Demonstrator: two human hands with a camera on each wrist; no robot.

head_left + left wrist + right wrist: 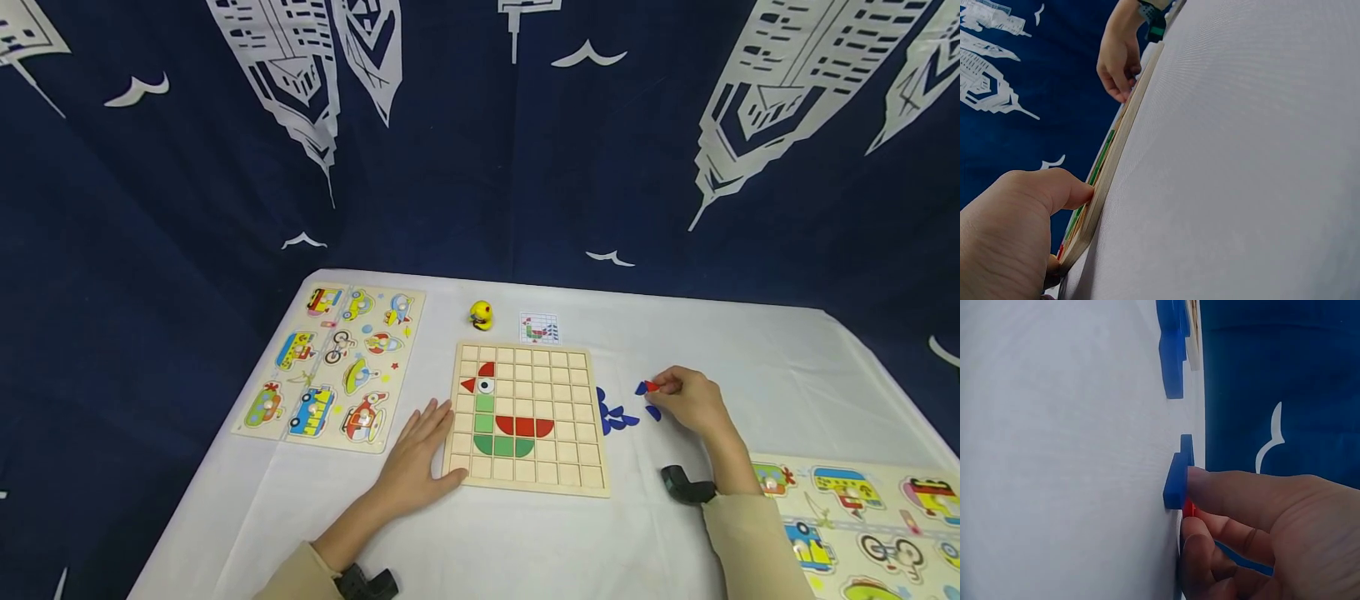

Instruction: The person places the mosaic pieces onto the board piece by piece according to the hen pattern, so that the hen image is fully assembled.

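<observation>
The gridded board [525,417], centre of the head frame, holds a partly built bird: red, green and eye tiles placed, most cells bare. The right hand [690,402] pinches a red piece [652,386] among blue pieces [617,417] on the bench [787,383]; the left hand [420,454] lies flat, fingers straight, at the board's edge.

One wooden grid board [525,479] lies on the bench, holding four red pieces, four green pieces and one eye tile [486,385]. Two vehicle puzzle boards, one yellow toy [481,314], one pattern card [539,328] and two hands show.
</observation>
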